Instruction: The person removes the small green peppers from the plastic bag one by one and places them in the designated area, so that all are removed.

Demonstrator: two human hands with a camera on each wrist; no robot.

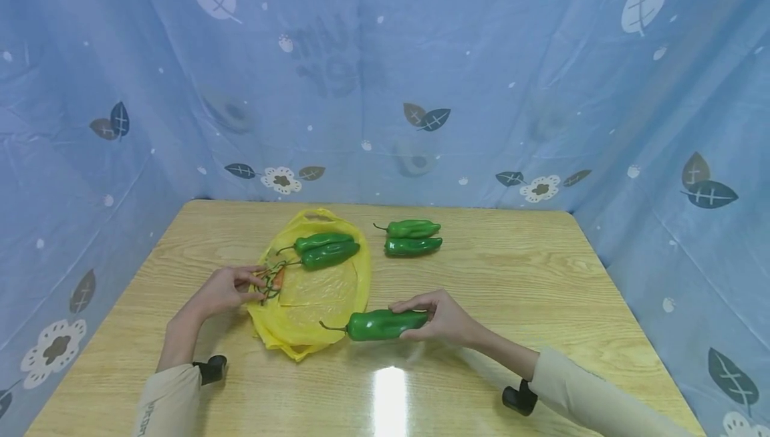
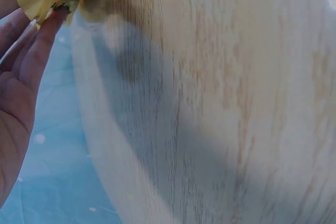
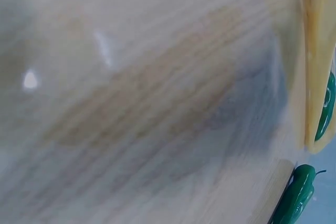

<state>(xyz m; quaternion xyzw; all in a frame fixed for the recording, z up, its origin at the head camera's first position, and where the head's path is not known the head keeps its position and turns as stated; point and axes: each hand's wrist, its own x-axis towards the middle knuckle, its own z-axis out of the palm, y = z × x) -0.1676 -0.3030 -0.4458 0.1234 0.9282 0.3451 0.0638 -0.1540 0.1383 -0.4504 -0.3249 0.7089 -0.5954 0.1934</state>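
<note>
My right hand [image 1: 442, 320] grips a large green pepper [image 1: 381, 325] by its blunt end, its stem pointing left over the near right rim of a yellow plastic bag [image 1: 361, 270]. The bag lies spread open on the table. Inside it, towards the back, are two green peppers [image 1: 327, 254] side by side. My left hand [image 1: 225, 290] pinches the bag's left edge, beside a dark and orange print; the left wrist view shows its fingers [image 2: 44, 40] against the yellow plastic. The right hand is out of sight in the right wrist view.
Two more green peppers [image 1: 413, 236] lie together on the wooden table [image 1: 511, 270], right of the bag's far end. A blue patterned curtain [image 1: 361, 89] surrounds the table's back and sides. A bright light reflection [image 1: 390, 397] shows near the front.
</note>
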